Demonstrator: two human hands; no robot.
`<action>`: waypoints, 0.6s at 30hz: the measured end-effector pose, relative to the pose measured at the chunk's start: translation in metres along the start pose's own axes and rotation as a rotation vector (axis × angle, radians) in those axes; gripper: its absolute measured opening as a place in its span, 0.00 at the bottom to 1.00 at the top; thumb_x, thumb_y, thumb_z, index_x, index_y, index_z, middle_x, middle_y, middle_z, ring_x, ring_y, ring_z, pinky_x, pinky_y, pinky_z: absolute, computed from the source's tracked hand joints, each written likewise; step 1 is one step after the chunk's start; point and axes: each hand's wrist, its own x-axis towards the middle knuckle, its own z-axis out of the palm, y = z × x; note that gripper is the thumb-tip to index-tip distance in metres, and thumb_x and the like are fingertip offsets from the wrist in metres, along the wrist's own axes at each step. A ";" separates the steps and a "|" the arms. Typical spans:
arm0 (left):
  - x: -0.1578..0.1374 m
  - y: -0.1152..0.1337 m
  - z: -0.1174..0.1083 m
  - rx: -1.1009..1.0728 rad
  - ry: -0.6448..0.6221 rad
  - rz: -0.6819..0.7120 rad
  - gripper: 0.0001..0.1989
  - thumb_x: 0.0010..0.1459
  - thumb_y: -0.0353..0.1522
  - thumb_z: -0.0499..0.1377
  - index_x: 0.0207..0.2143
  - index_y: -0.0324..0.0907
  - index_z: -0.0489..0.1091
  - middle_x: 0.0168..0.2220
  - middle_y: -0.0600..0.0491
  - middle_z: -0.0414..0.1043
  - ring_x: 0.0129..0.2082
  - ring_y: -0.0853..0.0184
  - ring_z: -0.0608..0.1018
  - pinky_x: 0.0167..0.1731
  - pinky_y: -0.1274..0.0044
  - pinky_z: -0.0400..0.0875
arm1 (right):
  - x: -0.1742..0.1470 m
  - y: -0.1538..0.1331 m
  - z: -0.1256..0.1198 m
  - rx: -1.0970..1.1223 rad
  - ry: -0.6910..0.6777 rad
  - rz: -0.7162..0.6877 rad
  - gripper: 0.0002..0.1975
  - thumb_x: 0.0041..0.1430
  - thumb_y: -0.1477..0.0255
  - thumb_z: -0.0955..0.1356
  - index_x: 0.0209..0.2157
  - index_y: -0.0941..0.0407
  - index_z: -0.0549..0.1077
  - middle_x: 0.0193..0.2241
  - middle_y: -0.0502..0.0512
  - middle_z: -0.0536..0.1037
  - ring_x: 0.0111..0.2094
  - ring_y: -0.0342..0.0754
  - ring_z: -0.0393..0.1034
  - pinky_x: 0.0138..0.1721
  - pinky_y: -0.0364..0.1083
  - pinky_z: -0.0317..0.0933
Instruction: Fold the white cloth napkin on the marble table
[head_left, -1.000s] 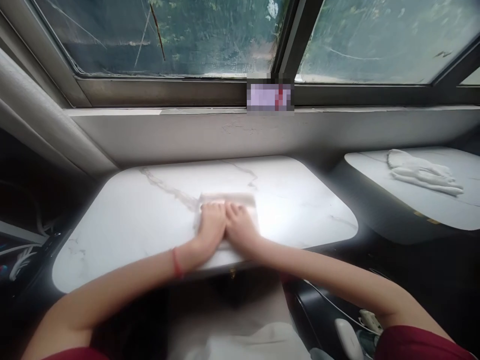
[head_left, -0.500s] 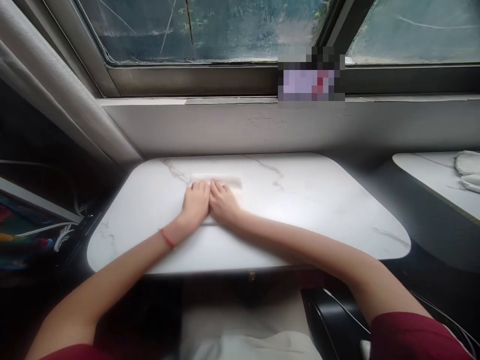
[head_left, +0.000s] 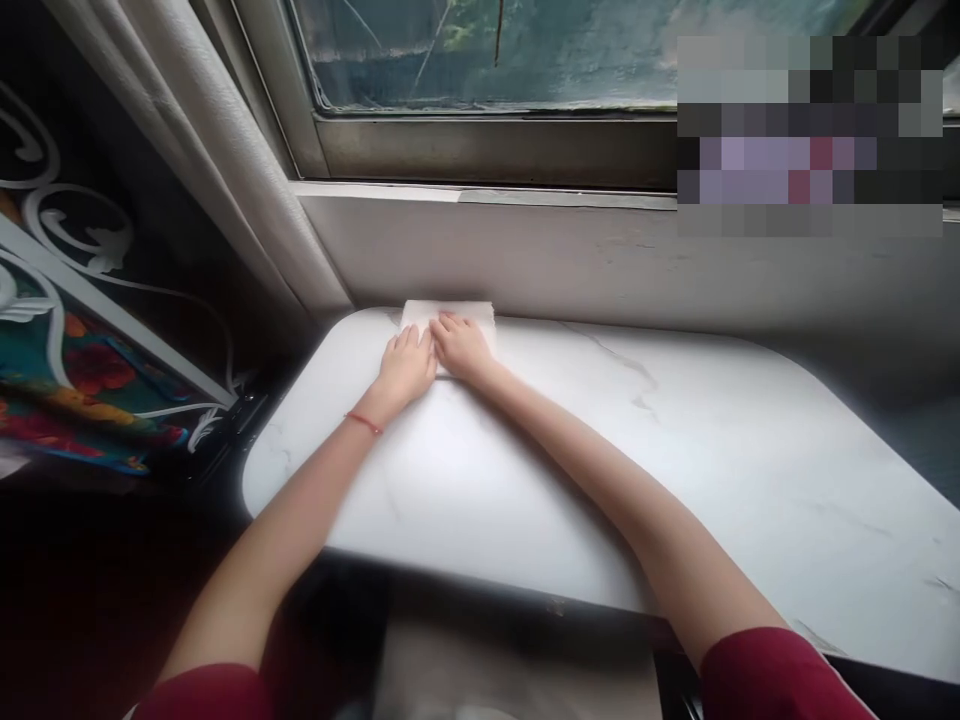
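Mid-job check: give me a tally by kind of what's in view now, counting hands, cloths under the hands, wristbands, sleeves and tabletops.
Hands: 2, the left hand and the right hand
Cloths under the hands: 1, a white cloth
Wristbands: 1, a red wristband
Sleeves: 2, the left sleeve and the right sleeve
Tabletops: 1, a white tabletop
Total: 7

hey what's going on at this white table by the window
A person's left hand and right hand rest side by side on a pale cloth, which lies on a white, marble-patterned tabletop. The cloth is at the tabletop's far edge, close to the wall below the window.
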 end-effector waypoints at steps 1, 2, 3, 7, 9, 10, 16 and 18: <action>0.001 -0.002 -0.002 -0.008 -0.008 -0.018 0.24 0.68 0.30 0.45 0.64 0.29 0.59 0.64 0.35 0.62 0.65 0.53 0.63 0.63 0.64 0.58 | 0.003 0.001 0.004 0.028 0.017 -0.006 0.20 0.67 0.77 0.57 0.55 0.66 0.70 0.60 0.72 0.70 0.61 0.60 0.61 0.56 0.54 0.55; 0.002 -0.004 -0.004 -0.015 -0.017 -0.032 0.24 0.68 0.30 0.46 0.64 0.30 0.59 0.64 0.36 0.62 0.65 0.53 0.64 0.63 0.65 0.57 | 0.005 0.002 0.007 0.051 0.030 -0.008 0.21 0.66 0.76 0.58 0.56 0.65 0.70 0.60 0.71 0.70 0.62 0.59 0.61 0.57 0.54 0.54; 0.002 -0.004 -0.006 -0.020 -0.029 -0.039 0.24 0.68 0.31 0.46 0.63 0.30 0.60 0.63 0.36 0.62 0.65 0.54 0.64 0.63 0.65 0.58 | 0.006 0.003 0.009 0.068 0.037 -0.007 0.21 0.66 0.76 0.58 0.57 0.65 0.69 0.60 0.70 0.70 0.62 0.58 0.61 0.57 0.54 0.53; -0.001 -0.004 -0.019 -0.015 -0.095 -0.046 0.23 0.69 0.32 0.47 0.63 0.34 0.61 0.61 0.39 0.66 0.62 0.56 0.68 0.60 0.67 0.62 | 0.004 0.006 0.012 0.111 0.045 0.000 0.23 0.66 0.76 0.58 0.59 0.64 0.68 0.61 0.70 0.69 0.63 0.58 0.60 0.58 0.54 0.52; -0.003 -0.002 -0.025 0.001 -0.131 -0.059 0.22 0.69 0.33 0.47 0.62 0.35 0.61 0.60 0.39 0.66 0.60 0.56 0.69 0.58 0.68 0.64 | 0.003 0.005 0.010 0.133 0.040 0.005 0.23 0.66 0.76 0.57 0.59 0.64 0.68 0.61 0.69 0.69 0.63 0.57 0.59 0.59 0.53 0.52; -0.005 0.000 -0.028 0.014 -0.148 -0.068 0.22 0.69 0.33 0.46 0.62 0.35 0.61 0.60 0.40 0.67 0.60 0.56 0.70 0.57 0.68 0.65 | 0.002 0.004 0.009 0.145 0.036 0.007 0.23 0.66 0.77 0.58 0.59 0.63 0.69 0.61 0.69 0.69 0.63 0.57 0.59 0.59 0.53 0.52; -0.011 0.011 -0.042 0.129 -0.286 -0.146 0.22 0.67 0.31 0.45 0.60 0.33 0.62 0.58 0.37 0.69 0.60 0.55 0.71 0.56 0.66 0.65 | -0.010 -0.016 -0.001 0.232 0.034 0.020 0.20 0.66 0.77 0.60 0.56 0.63 0.72 0.60 0.70 0.69 0.61 0.59 0.62 0.58 0.55 0.54; -0.011 0.010 -0.045 0.161 -0.368 -0.213 0.21 0.65 0.31 0.47 0.57 0.33 0.66 0.55 0.35 0.71 0.58 0.53 0.72 0.54 0.64 0.66 | -0.014 -0.030 -0.005 0.313 0.035 0.010 0.19 0.65 0.77 0.61 0.54 0.63 0.73 0.58 0.70 0.71 0.59 0.58 0.63 0.57 0.54 0.55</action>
